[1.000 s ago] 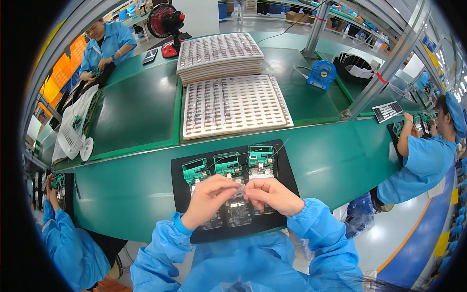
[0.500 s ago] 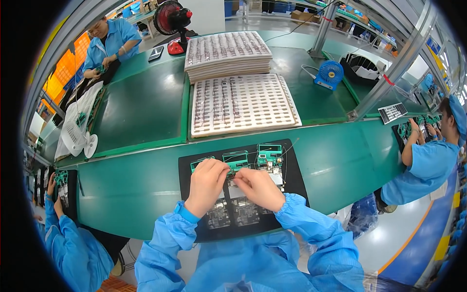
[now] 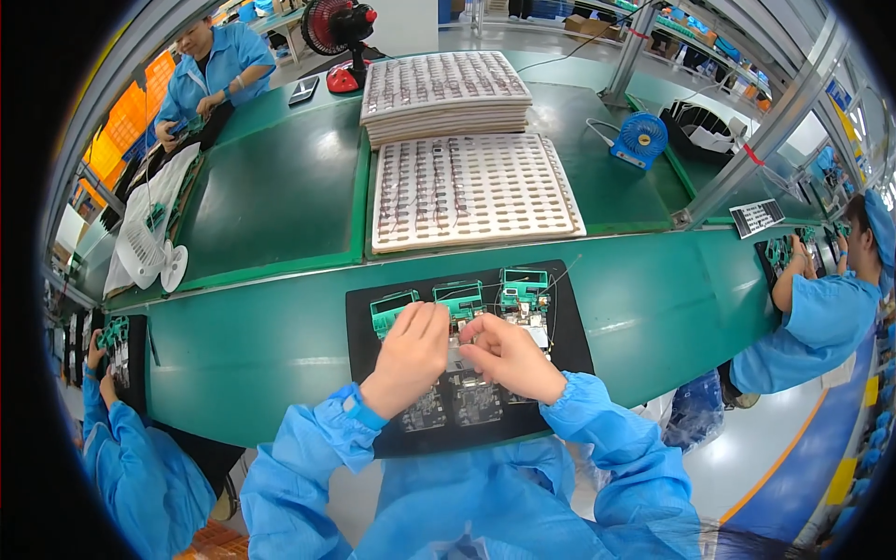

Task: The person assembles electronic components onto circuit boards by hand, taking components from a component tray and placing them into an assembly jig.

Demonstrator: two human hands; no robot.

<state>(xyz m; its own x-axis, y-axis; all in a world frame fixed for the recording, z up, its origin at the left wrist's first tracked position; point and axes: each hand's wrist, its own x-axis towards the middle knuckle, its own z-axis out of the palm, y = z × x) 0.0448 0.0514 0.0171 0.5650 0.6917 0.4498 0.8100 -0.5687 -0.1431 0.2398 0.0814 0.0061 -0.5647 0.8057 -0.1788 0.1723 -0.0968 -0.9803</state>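
On a black mat (image 3: 567, 373) lie three circuit boards side by side, each with a green frame part at its far end. Both my hands are over the middle circuit board (image 3: 477, 403). My left hand (image 3: 409, 358) is closed, its fingertips bent down at that board and covering part of the left circuit board (image 3: 393, 308). Close beside it, my right hand (image 3: 511, 359) has thumb and forefinger drawn together over the same board. What either hand pinches is too small or hidden. Thin wires curve over the right circuit board (image 3: 525, 285).
Beyond the mat lies a white tray (image 3: 523, 187) of small wired parts, with a stack of similar trays (image 3: 448, 93) behind it. A blue fan (image 3: 640, 140), a red-and-black fan (image 3: 347, 42) and a white fan (image 3: 140, 250) stand around. Co-workers sit left, right and far left.
My fingertips have drawn slightly apart over the middle board. The right hand has shifted a little to the right, and more of the left board's green part shows. The view has tilted slightly.
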